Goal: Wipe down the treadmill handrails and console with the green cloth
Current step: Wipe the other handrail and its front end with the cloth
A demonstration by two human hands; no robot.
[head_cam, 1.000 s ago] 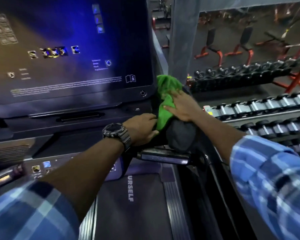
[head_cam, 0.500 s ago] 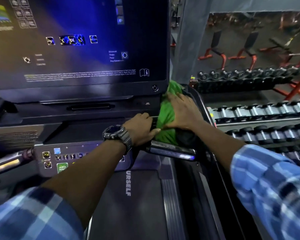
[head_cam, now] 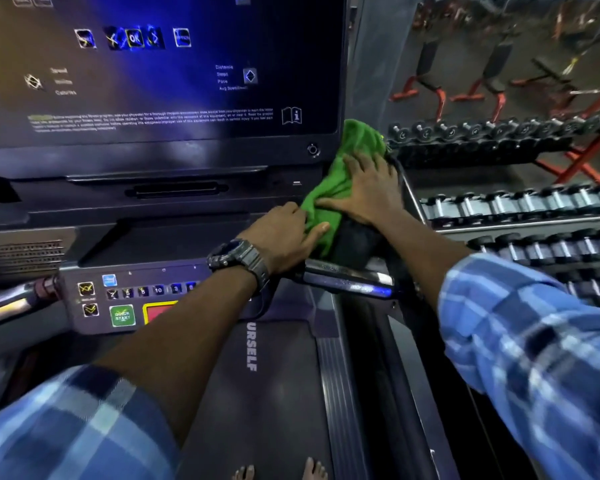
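Observation:
The green cloth (head_cam: pixel 340 178) lies bunched over the right end of the treadmill console (head_cam: pixel 187 209), beside the big lit screen (head_cam: pixel 160 71). My right hand (head_cam: pixel 368 192) presses flat on the cloth, fingers spread. My left hand (head_cam: pixel 281 233), with a black watch on the wrist, touches the cloth's lower left edge with its thumb and fingertips; whether it pinches the fabric I cannot tell. A shiny right handrail grip (head_cam: pixel 347 278) sticks out just below both hands. A left handrail grip (head_cam: pixel 11 303) shows at the far left.
The button panel (head_cam: pixel 125 299) with a green quick-start key sits under my left forearm. The treadmill belt (head_cam: pixel 257 393) runs below, with bare toes at the bottom edge. Dumbbell racks (head_cam: pixel 520 209) stand close on the right, benches behind them.
The view has dipped and closed in on the console. My right hand has slid slightly on the cloth, which now shows more above the fingers. My left hand stays at the cloth's edge.

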